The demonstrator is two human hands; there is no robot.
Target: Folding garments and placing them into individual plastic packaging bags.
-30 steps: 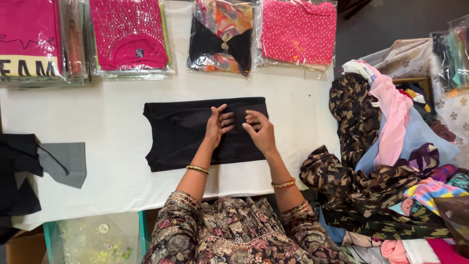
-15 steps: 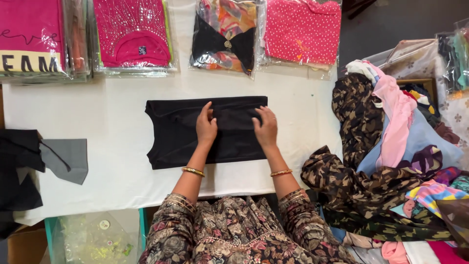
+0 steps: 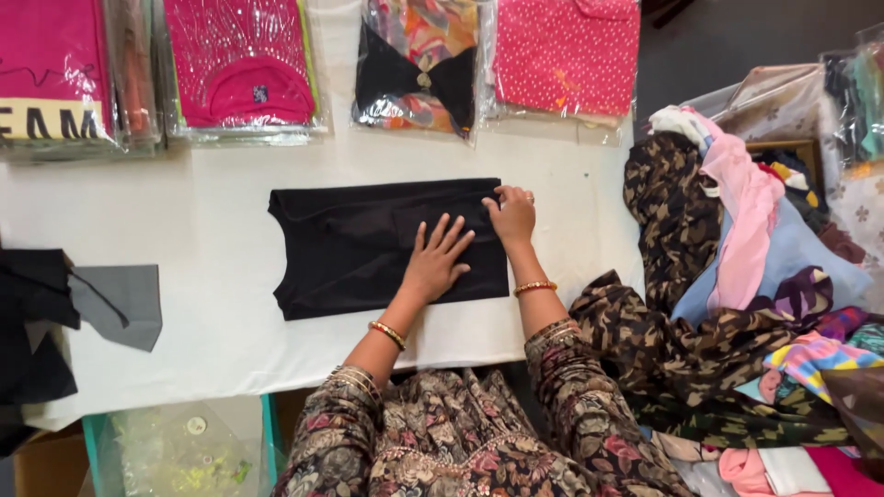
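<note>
**Hands press a dark garment flat on a white table**

A folded black cloth garment (image 3: 368, 244) lies at the middle of a white-covered table (image 3: 212, 221), its neckline end pointing toward nine o'clock. The left hand (image 3: 437, 258) rests on it palm down, fingers spread wide and gripping nothing, pinning the fabric near the garment's right half. The right hand (image 3: 512, 213) sits at one o'clock from the left, fingers curled at the upper right corner; they appear to pinch the edge of the cloth, though how firm the hold is cannot be told. Both wrists carry gold bangles, and the sleeves are of dark floral print.

Judged from this, the work is at the smoothing-and-squaring stage of a fold: one hand anchors, the other trues a corner. A next move would call for the left palm to keep the layers from sliding while the corner is drawn taut and level with the top edge.

At twelve o'clock, along the table's far edge, lie clear plastic packets of clothing: pink knitwear (image 3: 241, 69), a multicoloured piece with a black bow shape (image 3: 416, 69) and a red dotted fabric (image 3: 566, 60). At nine o'clock lies a grey cloth panel (image 3: 124, 304). At three o'clock a heap of loose mixed-colour garments (image 3: 737, 276) is piled beside the table.
</note>
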